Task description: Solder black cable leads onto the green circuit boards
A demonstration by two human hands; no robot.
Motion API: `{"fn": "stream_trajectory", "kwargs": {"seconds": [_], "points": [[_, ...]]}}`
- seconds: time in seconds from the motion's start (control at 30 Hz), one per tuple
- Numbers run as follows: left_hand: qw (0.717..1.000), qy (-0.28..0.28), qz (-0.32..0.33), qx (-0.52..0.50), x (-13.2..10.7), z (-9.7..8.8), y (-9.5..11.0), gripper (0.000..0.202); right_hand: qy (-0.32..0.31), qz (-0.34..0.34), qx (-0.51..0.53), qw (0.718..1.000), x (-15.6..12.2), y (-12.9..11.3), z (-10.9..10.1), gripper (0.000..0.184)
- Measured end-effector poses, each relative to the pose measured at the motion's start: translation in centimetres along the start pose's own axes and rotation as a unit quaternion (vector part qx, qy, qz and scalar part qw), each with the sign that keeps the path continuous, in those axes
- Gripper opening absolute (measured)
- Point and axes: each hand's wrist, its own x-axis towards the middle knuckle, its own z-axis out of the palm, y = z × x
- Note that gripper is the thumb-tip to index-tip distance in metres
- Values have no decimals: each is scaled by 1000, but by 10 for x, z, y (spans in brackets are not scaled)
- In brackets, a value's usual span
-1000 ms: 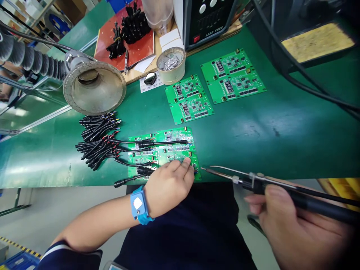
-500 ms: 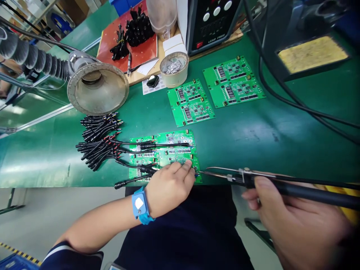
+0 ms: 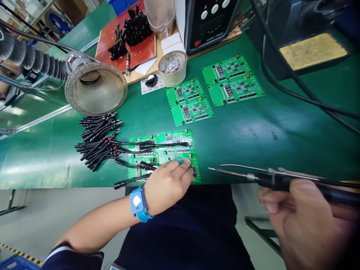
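The station (image 3: 210,22) is reading "LEAD FREE" — left hand (image 3: 168,183) is pressing half-curled fingers onto the wired circuit board (image 3: 171,146), right hand (image 3: 303,221) is gripping the soldering iron (image 3: 281,182); cables (image 3: 98,140) are lying alongside.

Green circuit board (image 3: 174,150) flat at bench edge; black soldering iron (image 3: 284,182) level.

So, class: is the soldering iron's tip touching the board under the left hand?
Apart: the head view shows green mat between the tip of the iron and the board.

Well beyond the left hand (image 3: 168,185) lie four green boards (image 3: 189,102), a scrap cup (image 3: 172,69) and, leftward, a hood (image 3: 95,88); a sponge (image 3: 313,50) sits far beyond the right hand (image 3: 306,221).
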Motion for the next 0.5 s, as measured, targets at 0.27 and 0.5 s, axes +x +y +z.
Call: {"fn": "stream_trajectory", "kwargs": {"seconds": [0.27,0.5], "points": [[997,34,-25,-57,-4,5,-4,26,-100,31,129,986,30,1,8,17],[995,57,-51,-61,-5,12,-7,27,-151,27,96,984,46,4,16,31]]}}
